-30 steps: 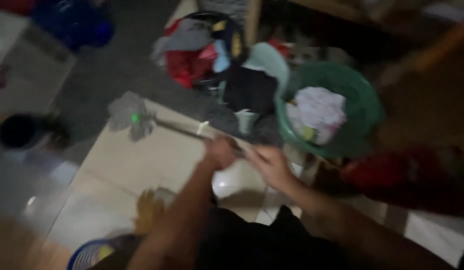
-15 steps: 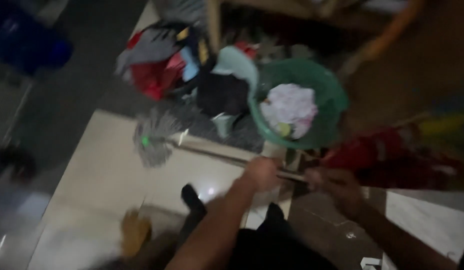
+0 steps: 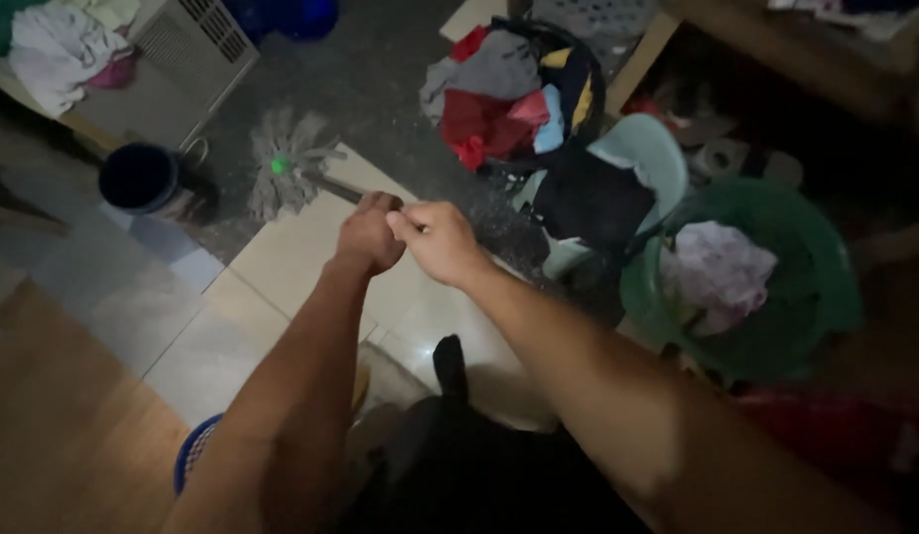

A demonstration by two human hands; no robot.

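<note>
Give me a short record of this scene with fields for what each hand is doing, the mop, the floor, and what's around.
left hand: closed around the mop handle
right hand: closed on the same handle, just behind the left
mop head: grey strings with a green centre, lying on the floor
floor: pale tiles beside a dark grey patch
right side: green basin holding pale cloth
ahead: dark basket of clothes
left side: dark bucket

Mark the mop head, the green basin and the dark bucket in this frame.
mop head [image 3: 281, 173], head view, on the grey strands near the green fitting.
green basin [image 3: 826, 267], head view, on the bare right inner wall.
dark bucket [image 3: 138, 178], head view, on its dark inside, just below the rim.
</note>
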